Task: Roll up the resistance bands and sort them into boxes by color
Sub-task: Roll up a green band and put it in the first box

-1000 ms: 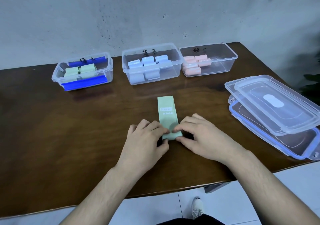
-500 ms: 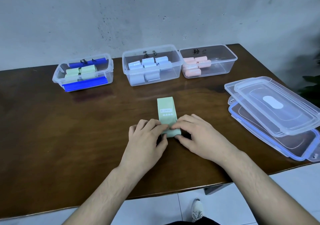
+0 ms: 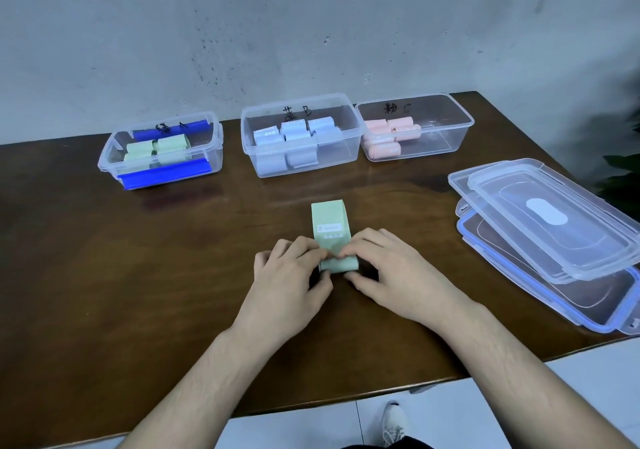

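Pinching the rolled near end of the green band (image 3: 331, 227), the left hand (image 3: 289, 282) and right hand (image 3: 393, 275) sit close together, fingertips nearly meeting over the roll and thumbs tucked against its near side. Beyond the fingers, the unrolled part of the band lies flat on the wooden table (image 3: 86, 275), its white label facing up. Far ahead of the left hand stands the green box (image 3: 211, 158), a clear box with blue clips that holds green rolls. Straight ahead of both hands is the blue box (image 3: 346, 158) with pale blue rolls, and touching it, ahead of the right hand, the pink box (image 3: 450, 137) with pink rolls. Out to the right of the right hand lies a stack of clear lids (image 3: 554, 227).
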A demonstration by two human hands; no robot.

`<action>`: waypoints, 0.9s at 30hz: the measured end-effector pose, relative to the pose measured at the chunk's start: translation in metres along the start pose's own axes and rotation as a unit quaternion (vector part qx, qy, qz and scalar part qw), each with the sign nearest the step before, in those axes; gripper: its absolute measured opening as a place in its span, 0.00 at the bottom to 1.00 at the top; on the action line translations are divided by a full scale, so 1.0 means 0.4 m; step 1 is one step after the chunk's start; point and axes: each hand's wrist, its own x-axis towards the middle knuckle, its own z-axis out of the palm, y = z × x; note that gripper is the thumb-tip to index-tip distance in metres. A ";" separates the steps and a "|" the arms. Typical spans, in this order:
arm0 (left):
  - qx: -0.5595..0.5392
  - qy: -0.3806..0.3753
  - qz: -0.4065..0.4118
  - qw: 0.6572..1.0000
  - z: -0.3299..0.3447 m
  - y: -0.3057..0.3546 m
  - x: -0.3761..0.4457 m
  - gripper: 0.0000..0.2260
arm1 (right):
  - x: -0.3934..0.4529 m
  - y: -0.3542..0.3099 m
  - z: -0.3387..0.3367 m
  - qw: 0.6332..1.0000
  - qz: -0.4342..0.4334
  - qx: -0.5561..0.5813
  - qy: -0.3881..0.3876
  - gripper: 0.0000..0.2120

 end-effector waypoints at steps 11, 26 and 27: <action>-0.013 0.045 0.010 0.999 0.000 -0.012 0.008 0.11 | 0.039 0.023 0.001 1.000 0.009 -0.006 -0.015 0.15; -0.052 0.024 -0.004 0.998 0.001 -0.025 0.046 0.13 | 0.079 0.034 -0.010 1.000 -0.003 -0.002 -0.016 0.15; -0.049 0.026 0.000 0.998 0.002 -0.025 0.047 0.13 | 0.082 0.036 -0.010 1.000 -0.004 -0.001 -0.015 0.15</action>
